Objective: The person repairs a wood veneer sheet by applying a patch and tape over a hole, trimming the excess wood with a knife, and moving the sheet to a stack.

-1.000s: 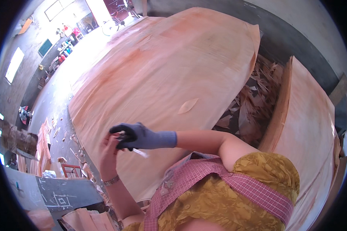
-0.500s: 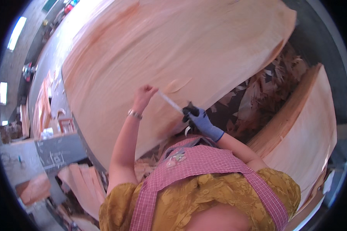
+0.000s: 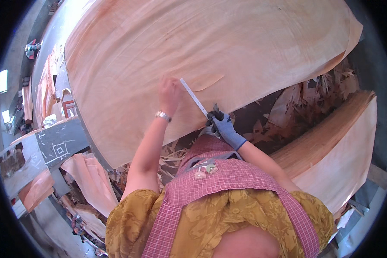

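A broad sheet of pale wood veneer [image 3: 129, 56] lies on the table in front of me. My right hand [image 3: 221, 127], in a blue and black glove, is closed at the sheet's near edge. Out of its fingers runs a stiff white strip of tape [image 3: 194, 96] with small dark marks, reaching up and left over the veneer. Beside the strip's far end is my bare left hand [image 3: 170, 95], with a metal band at the wrist. Its fingers are smeared by motion and seem apart from the tape. A raised veneer sliver [image 3: 208, 82] lies just right of the strip.
At the right stands a thick stack of veneer [image 3: 331, 150]. Torn veneer scraps [image 3: 284, 109] fill the dark gap between stack and sheet. More veneer pieces [image 3: 88, 178] hang at the lower left, by a grey board with chalk marks [image 3: 58, 144].
My left hand, which pinched the strip's far end, now appears off it and blurred. The strip stands steeper. The view has shifted, while my right hand keeps its grip.
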The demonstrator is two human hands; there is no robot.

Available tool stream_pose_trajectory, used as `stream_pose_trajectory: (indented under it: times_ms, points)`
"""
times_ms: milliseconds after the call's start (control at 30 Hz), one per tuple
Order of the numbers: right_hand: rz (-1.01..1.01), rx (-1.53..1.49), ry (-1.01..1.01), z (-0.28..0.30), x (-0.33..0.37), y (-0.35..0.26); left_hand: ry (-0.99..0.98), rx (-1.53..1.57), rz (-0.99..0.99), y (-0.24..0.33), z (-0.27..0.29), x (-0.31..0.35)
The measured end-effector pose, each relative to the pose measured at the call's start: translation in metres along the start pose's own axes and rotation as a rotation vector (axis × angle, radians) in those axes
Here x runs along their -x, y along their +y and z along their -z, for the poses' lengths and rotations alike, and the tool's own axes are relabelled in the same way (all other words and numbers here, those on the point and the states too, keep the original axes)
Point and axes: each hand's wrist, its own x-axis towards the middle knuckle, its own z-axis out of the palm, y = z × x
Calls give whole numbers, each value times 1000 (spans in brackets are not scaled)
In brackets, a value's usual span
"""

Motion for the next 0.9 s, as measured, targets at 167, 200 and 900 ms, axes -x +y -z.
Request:
stream_pose_trajectory:
  times_ms: [167, 200, 900]
  points:
    - [309, 216, 43, 3, -2, 0, -189, -339, -529, 23, 13, 47]
    - [413, 570, 82, 9, -1, -6, -202, -344, -529, 17, 12, 46]
    - [54, 431, 241, 84, -29, -102, -228, -364, -668, 93, -62, 2]
